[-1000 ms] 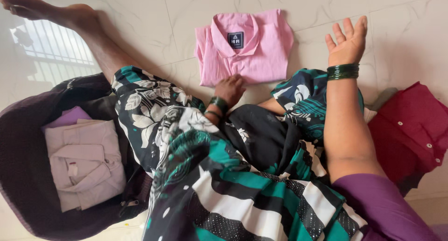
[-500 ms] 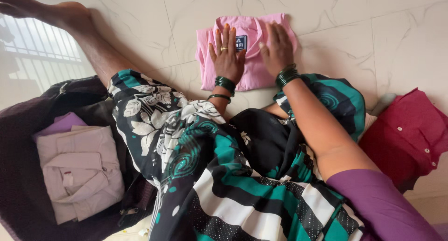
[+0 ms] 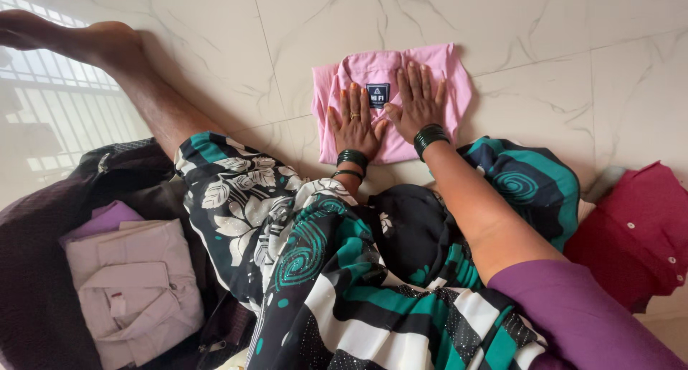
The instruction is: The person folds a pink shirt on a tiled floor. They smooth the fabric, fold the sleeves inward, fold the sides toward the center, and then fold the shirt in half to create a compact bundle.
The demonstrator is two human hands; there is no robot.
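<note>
Right hand [image 3: 418, 105] now drawn in beside left hand [image 3: 356, 123], both flat, fingers spread, gripping nothing, pressing folded pink shirt [image 3: 451, 83] on marble floor [image 3: 537, 26], red shirt [image 3: 638, 234] well apart

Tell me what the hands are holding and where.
Nothing is gripped. The left hand and right hand lie flat, fingers spread, on the folded pink shirt, pressing its front just below the collar.

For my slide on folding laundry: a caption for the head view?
Both hands, left and right, lie flat on a folded pink shirt.
</note>
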